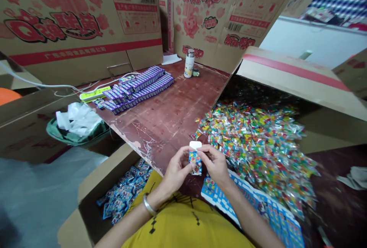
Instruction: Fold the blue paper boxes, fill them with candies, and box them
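Observation:
A small blue printed candy box (195,168) is held upright over the table's near edge, its white top flap (195,145) raised. My left hand (178,169) is closed on the box's left side, thumb across its front. On the other side, my right hand (214,162) pinches the box near the flap. Whether anything is inside the box cannot be seen. Just right of my hands spreads a large heap of clear bags of colourful candy (258,144). Below it, partly behind my right forearm, lie rows of flat blue cartons (275,213).
An open cardboard box (97,179) at lower left contains many blue packets (126,190). Stacked purple boxes (143,87) and a yellow-green power strip (94,94) lie at the table's left, with a white bottle (189,63) farther back. Large cartons (86,22) wall the rear.

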A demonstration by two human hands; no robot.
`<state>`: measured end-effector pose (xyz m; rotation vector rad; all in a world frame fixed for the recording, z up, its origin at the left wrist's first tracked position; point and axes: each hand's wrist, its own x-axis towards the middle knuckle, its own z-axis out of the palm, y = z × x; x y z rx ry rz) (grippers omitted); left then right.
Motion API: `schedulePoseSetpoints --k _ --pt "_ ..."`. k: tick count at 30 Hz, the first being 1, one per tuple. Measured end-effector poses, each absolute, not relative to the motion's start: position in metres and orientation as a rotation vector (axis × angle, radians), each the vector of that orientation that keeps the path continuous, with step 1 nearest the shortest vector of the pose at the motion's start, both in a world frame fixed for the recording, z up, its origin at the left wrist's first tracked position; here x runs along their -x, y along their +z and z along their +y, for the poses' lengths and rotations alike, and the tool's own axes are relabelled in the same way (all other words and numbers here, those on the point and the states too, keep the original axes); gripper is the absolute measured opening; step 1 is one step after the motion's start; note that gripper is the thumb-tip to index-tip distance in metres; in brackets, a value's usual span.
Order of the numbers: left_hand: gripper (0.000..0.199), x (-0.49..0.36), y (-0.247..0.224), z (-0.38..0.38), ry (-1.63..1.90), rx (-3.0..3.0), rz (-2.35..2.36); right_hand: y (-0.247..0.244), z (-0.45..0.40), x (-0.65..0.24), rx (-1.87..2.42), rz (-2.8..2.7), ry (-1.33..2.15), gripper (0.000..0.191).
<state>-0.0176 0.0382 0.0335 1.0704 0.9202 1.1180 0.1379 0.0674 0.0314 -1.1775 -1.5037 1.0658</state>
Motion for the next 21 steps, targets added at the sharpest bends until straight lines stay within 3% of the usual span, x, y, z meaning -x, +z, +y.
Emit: schedulePoseSetpoints --k 7,14,21 --pt "0.045 0.018 0.028 0.039 1.156 -0.951 0.937 0.035 0.067 -0.130 1.096 -1.287 1.168 0.016" --pt "0.041 0.025 0.036 0.036 1.129 -1.077 1.015 0.044 0.079 -0.136 1.151 -1.378 1.359 0.024" --pt "0.051 0.029 0.040 0.035 1.035 -1.148 0.962 0.049 0.084 -0.144 1.181 -1.486 1.313 0.022"
